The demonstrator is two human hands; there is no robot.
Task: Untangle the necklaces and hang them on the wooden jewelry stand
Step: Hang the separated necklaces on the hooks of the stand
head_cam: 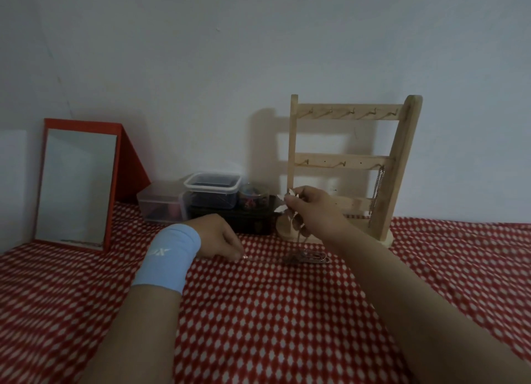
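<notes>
A wooden jewelry stand [349,159] with rows of small hooks stands at the back right against the wall. One silver chain [377,191] hangs from the right hook of its middle bar. My right hand [311,208] is raised in front of the stand's base, pinching a necklace with pale leaf-shaped pieces [290,208] that dangles below my fingers. A tangled heap of chains [306,258] lies on the red patterned cloth under it. My left hand [222,238], with a light blue wristband, rests on the cloth and pinches a thin chain end [245,256] leading to the heap.
A red-framed mirror [76,184] leans at the back left. Clear plastic boxes [212,191] and a dark box [247,220] stand between the mirror and the stand. The red and white cloth [273,312] covers the whole surface.
</notes>
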